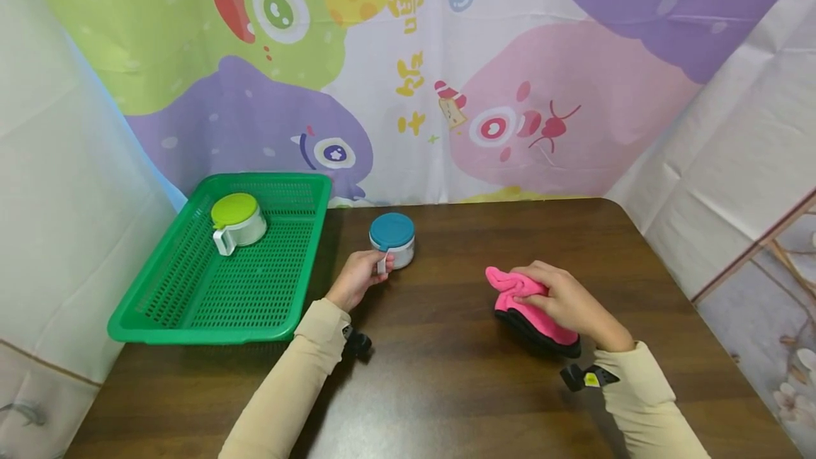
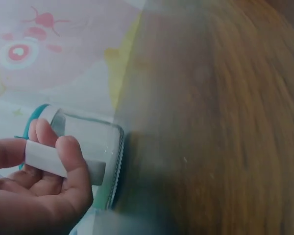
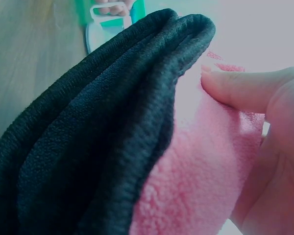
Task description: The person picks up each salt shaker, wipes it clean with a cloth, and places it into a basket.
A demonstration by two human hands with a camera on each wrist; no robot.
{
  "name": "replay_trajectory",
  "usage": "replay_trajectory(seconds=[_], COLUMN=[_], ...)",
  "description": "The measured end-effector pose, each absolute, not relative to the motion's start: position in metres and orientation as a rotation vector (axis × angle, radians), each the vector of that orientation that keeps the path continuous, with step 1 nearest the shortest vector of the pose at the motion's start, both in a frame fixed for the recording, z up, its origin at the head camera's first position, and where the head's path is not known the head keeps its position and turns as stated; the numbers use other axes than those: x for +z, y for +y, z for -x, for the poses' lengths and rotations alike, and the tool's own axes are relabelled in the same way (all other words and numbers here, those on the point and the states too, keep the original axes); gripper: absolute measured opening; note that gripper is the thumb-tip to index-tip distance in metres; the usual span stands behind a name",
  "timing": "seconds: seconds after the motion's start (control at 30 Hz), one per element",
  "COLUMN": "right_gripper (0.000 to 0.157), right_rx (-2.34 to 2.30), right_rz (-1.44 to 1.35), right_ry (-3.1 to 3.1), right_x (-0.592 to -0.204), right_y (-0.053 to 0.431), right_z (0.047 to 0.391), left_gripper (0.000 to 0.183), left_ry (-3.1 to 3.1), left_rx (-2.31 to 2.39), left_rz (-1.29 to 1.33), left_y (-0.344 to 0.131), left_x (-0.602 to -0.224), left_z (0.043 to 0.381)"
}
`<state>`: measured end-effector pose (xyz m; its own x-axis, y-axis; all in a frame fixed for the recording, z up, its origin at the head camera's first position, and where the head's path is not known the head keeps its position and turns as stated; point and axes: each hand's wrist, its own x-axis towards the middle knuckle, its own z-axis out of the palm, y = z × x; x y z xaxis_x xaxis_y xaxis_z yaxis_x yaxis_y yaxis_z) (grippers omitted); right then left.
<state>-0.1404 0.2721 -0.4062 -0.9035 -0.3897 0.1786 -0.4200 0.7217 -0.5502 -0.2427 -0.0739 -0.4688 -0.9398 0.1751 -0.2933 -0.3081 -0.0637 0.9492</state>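
Observation:
My left hand (image 1: 360,278) grips the white handle (image 2: 49,159) of a clear glass jar (image 2: 90,132) with a blue lid (image 1: 392,231). The left wrist view shows the fingers and thumb wrapped about that handle, the jar's ribbed base close to the wooden surface. Over to the right, my right hand (image 1: 567,299) holds a folded cloth (image 1: 525,299), pink with a black edge. In the right wrist view the thumb presses on the pink fleece (image 3: 186,161), while the black border (image 3: 103,98) hangs toward the camera; the other fingers are mostly hidden behind the cloth.
At the left of the brown table (image 1: 433,388) stands a green plastic basket (image 1: 255,296). Inside it, near the back, sits another handled jar (image 1: 245,232) with a lime-green lid (image 1: 234,209). A cartoon-printed curtain (image 1: 408,161) hangs behind the table's far edge.

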Motion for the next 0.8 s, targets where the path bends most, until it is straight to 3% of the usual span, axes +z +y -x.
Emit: replay_trajectory(seconds=[0.23, 0.8], right_gripper=[0.035, 0.04], right_rx=[0.921, 0.925], right_rz=[-0.725, -0.675], right_ry=[-2.814, -2.862], right_x=[-0.41, -0.409], right_y=[0.273, 0.274], right_z=[0.142, 0.142], left_gripper=[0.027, 0.022], left_ry=[1.797, 1.795], left_rx=[2.198, 2.298], left_rz=[0.127, 0.154], left_y=[-0.073, -0.074], left_x=[-0.467, -0.455], left_z=[0.239, 0.224])
